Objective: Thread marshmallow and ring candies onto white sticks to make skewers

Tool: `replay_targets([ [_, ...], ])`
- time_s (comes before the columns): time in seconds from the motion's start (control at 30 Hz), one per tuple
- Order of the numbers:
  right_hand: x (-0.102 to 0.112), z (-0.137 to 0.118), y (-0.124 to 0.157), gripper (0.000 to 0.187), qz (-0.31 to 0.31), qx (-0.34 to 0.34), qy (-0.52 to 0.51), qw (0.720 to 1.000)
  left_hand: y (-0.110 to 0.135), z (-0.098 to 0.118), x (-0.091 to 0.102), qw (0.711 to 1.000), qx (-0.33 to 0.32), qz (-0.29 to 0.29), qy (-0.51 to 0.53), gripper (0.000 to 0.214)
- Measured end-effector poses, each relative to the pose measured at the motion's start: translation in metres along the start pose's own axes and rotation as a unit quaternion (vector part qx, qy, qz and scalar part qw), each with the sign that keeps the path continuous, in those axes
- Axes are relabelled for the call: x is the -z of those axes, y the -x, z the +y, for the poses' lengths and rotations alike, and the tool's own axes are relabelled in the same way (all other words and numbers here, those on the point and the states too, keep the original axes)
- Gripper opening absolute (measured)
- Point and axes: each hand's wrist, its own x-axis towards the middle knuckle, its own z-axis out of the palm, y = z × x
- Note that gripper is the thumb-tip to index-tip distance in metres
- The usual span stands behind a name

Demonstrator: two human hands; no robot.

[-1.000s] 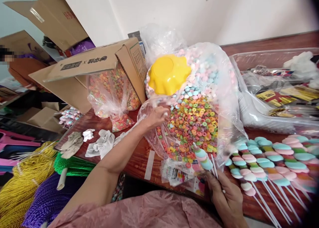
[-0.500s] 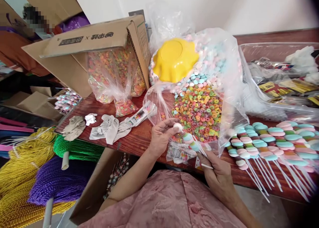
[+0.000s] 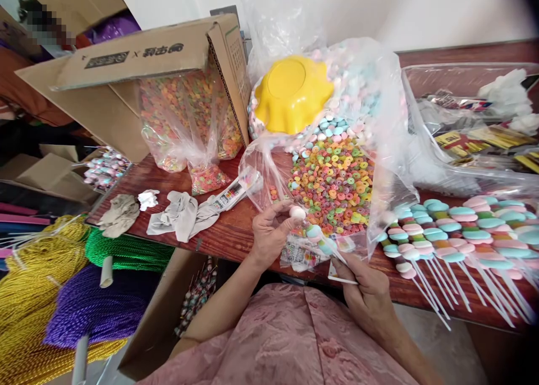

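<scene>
Head view, left hand: the left hand (image 3: 272,233) pinches a white candy piece (image 3: 297,212) between thumb and fingertips, touching the tip of the skewer.
Head view, right hand: the right hand (image 3: 365,292) is closed around a white stick skewer (image 3: 326,243) carrying blue and pink pieces, tilted up to the left.
Just beyond: an open clear bag of coloured candy rings (image 3: 332,183) on the wooden table (image 3: 227,233).
Far: a yellow bowl (image 3: 290,96) upside down on pastel candies.
Right: finished skewers (image 3: 455,236) lying in a row.
Left: crumpled gloves (image 3: 177,219) and a cardboard box (image 3: 138,82).
</scene>
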Motion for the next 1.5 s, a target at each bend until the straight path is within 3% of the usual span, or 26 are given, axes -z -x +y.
replay_targets([
  [0.13,-0.001,-0.001,0.0,0.016,-0.009,0.004,0.012,1.0,0.001,0.002,0.006,0.982,-0.118,-0.03,-0.141,0.025],
  [0.3,-0.001,-0.004,-0.003,0.015,-0.012,0.01,0.018,1.0,-0.002,0.014,0.011,0.891,-0.287,-0.104,-0.337,0.019],
  [0.4,0.0,-0.006,-0.006,0.016,-0.015,0.008,0.016,1.0,-0.003,0.018,0.012,0.858,-0.338,-0.114,-0.37,0.022],
  [0.5,-0.001,-0.008,-0.01,0.017,-0.01,0.008,0.019,1.0,-0.002,0.018,0.012,0.85,-0.35,-0.117,-0.376,0.022],
  [0.73,-0.015,-0.015,-0.017,0.017,-0.011,-0.008,-0.011,1.0,0.0,0.012,0.008,0.908,-0.272,-0.057,-0.312,0.021],
  [0.97,-0.019,-0.011,-0.02,0.019,0.026,-0.048,-0.029,0.998,0.004,0.001,0.008,0.918,-0.264,-0.053,-0.291,0.021],
  [1.13,-0.025,-0.007,-0.016,0.021,0.017,-0.054,-0.039,0.998,0.007,-0.005,0.0,0.947,-0.228,-0.025,-0.226,0.019],
  [1.3,-0.024,-0.002,-0.011,0.02,0.038,-0.043,-0.011,0.998,0.001,0.007,-0.006,0.998,-0.044,-0.023,-0.045,0.037],
  [1.5,-0.026,0.006,-0.001,0.02,0.046,-0.011,0.027,0.999,-0.001,0.008,-0.008,0.989,0.121,-0.078,-0.021,0.038],
])
